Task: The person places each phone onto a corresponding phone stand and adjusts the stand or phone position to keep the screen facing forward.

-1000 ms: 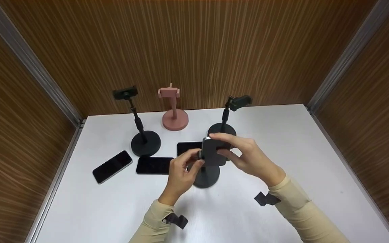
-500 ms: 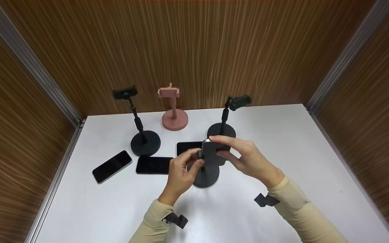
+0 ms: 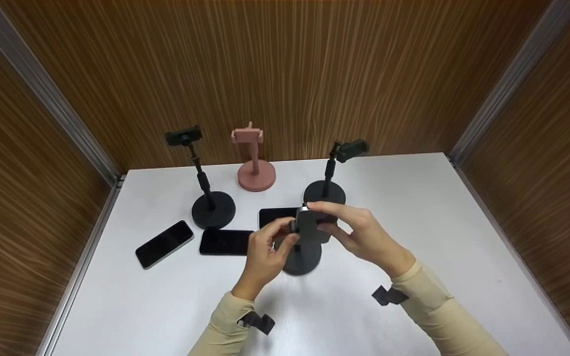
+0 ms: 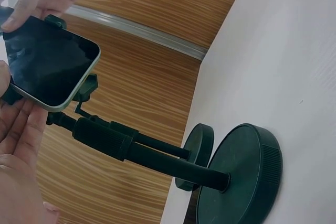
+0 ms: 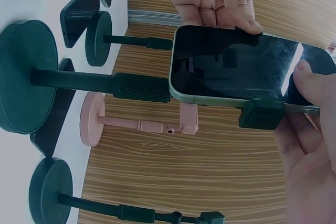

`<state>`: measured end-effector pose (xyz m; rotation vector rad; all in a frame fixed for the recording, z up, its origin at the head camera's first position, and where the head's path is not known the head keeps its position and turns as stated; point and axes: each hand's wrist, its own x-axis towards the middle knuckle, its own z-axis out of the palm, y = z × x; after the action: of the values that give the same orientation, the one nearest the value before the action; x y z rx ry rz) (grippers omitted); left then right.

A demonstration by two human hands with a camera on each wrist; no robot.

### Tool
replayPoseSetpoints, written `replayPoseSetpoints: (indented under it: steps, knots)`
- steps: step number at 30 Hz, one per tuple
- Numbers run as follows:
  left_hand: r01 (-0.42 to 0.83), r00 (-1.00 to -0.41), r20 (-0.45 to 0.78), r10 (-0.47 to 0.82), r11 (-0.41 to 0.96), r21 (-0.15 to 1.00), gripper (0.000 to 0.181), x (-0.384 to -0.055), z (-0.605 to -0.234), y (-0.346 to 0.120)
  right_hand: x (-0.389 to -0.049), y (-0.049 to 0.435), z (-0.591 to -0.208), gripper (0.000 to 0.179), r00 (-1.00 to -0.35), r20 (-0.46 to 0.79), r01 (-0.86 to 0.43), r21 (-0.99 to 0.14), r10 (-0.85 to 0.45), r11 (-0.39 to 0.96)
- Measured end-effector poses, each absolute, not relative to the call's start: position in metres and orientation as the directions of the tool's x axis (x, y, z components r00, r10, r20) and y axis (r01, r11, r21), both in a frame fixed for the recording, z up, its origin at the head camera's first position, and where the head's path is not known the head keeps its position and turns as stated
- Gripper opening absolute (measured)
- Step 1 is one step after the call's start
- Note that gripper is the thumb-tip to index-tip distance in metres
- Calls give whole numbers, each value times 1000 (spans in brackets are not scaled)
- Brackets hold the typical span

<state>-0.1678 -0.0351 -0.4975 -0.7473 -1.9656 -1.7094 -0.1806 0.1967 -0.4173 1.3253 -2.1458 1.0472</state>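
Note:
A smartphone (image 5: 226, 66) sits at the clamp (image 5: 262, 113) of a dark phone stand, whose round base (image 3: 302, 262) is on the table. In the head view the phone (image 3: 308, 225) is seen tilted above that base. At its left edge, my left hand (image 3: 266, 254) pinches the dark clamp end between thumb and fingers. My right hand (image 3: 364, 235) grips the phone's other end, thumb on the screen in the right wrist view and fingers behind. The left wrist view has the screen (image 4: 50, 61) facing it, with the stand's pole (image 4: 173, 166) below. Hands partly hide the clamp.
Behind stand a black phone stand (image 3: 213, 210), a pink one (image 3: 257, 175) and another black one (image 3: 324, 193). Three phones lie flat: one at left (image 3: 165, 244), one in the middle (image 3: 225, 242), one partly hidden (image 3: 277, 215). Wood-grain panels (image 3: 285, 79) enclose the white table (image 3: 413, 198).
My right hand has come down slightly, and the phone's upper edge has tipped a little lower with it. My left hand stays in place, as do the other stands and phones.

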Motion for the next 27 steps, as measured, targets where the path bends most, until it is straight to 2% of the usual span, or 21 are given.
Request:
replayPoseSetpoints:
  steps: [8,20,24,27]
  knots:
    - [640,-767,629,125,92,763,24,-168,-498,-36,-180,197,-423,60,-474,661,-879,-394,-582,268]
    - [632,-773,620,135,75,772,25,-169,-500,-37,-178,196,-427,66,-453,676,-890,-381,-581,251]
    - [622,-780,610,137,64,780,25,-168,-499,-37,-178,201,-429,62,-495,664,-864,-444,-561,236]
    - [617,-784,607,131,60,785,24,-167,-498,-38,-180,207,-435,49,-554,653,-823,-520,-516,226]
